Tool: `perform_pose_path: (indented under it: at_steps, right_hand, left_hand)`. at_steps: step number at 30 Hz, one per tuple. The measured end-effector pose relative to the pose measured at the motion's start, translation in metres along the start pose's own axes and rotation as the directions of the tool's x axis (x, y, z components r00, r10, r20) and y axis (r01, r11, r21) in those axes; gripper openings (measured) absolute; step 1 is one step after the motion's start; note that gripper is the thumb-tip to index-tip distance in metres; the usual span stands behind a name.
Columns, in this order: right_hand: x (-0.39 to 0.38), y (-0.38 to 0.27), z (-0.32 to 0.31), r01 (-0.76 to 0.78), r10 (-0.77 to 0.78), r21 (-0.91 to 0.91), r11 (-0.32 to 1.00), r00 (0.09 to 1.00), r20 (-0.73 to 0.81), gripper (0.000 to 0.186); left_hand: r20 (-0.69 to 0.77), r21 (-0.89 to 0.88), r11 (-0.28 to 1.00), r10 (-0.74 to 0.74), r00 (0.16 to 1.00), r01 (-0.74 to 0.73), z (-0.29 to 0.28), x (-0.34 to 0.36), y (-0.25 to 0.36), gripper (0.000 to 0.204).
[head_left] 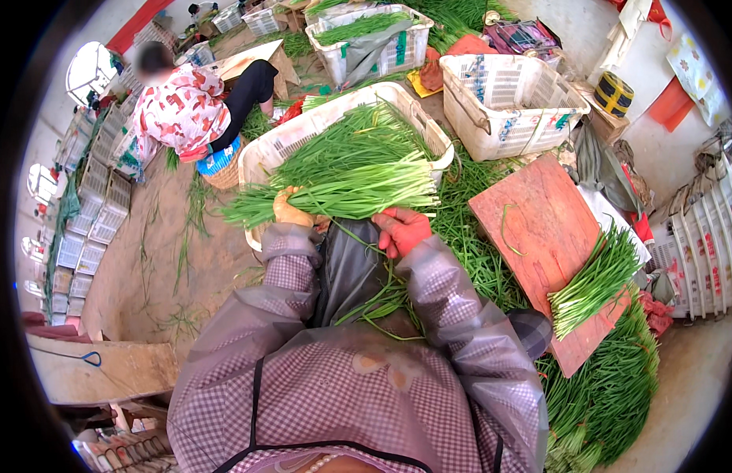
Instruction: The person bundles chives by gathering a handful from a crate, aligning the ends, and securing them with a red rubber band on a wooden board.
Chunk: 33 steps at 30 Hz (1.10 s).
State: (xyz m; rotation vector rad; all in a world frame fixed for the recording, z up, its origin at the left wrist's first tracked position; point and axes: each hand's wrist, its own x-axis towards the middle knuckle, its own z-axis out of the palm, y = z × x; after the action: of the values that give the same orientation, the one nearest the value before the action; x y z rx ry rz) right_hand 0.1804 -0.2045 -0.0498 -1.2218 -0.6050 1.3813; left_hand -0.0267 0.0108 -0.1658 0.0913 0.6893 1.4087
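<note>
My left hand [291, 203], in a tan glove, grips a bunch of long green stalks [366, 185] with pale ends pointing right. The bunch lies across the front of a white plastic crate [445, 153] piled with more greens [354, 134]. My right hand [401, 231], in red, has its fingers curled just below the bunch's pale ends; what they hold, if anything, is unclear. A thin loose stalk hangs near it over my dark lap covering [346, 276].
A tilted reddish board [512, 205] bearing another bunch [590, 280] is at my right, beside heaped greens [606, 390]. A white crate [514, 118] stands behind it. A seated person [184, 110] works at back left. Stacked crates [94, 213] line the left wall.
</note>
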Motion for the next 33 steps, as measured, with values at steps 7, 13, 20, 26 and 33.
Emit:
perform_pose_path:
  at_steps: [7, 13, 20, 26, 33]
  right_hand:
    - [-0.046, -0.004, -0.056, -0.24, 0.348, -0.296, 0.925, 0.848, 0.399, 0.021]
    - [-0.008, 0.014, -0.024, 0.066, -0.098, -0.162, 0.985, 0.976, -0.195, 0.028]
    - [-0.018, 0.0, -0.014, -0.074, 0.058, 0.137, 0.988, 0.991, 0.117, 0.028]
    - [-0.094, -0.001, -0.073, 0.079, -0.233, 0.361, 0.929, 0.884, 0.406, 0.034]
    - [-0.098, -0.048, -0.028, -0.034, 0.076, -0.166, 0.986, 0.963, 0.258, 0.036]
  left_hand:
    - [-0.073, 0.054, 0.999, -0.001, 0.997, 0.005, 0.015, -0.021, 0.001, 0.006]
    - [-0.043, 0.055, 0.997, -0.06, 0.997, 0.062, -0.01, 0.01, -0.002, 0.006]
    - [-0.089, 0.1, 0.994, -0.041, 0.995, 0.05, 0.022, -0.024, -0.01, 0.003]
    - [-0.103, 0.129, 0.991, -0.007, 0.995, 0.02, 0.022, -0.03, -0.008, 0.006]
    - [-0.14, 0.051, 0.998, -0.037, 0.989, 0.045, 0.007, -0.013, -0.006, 0.008]
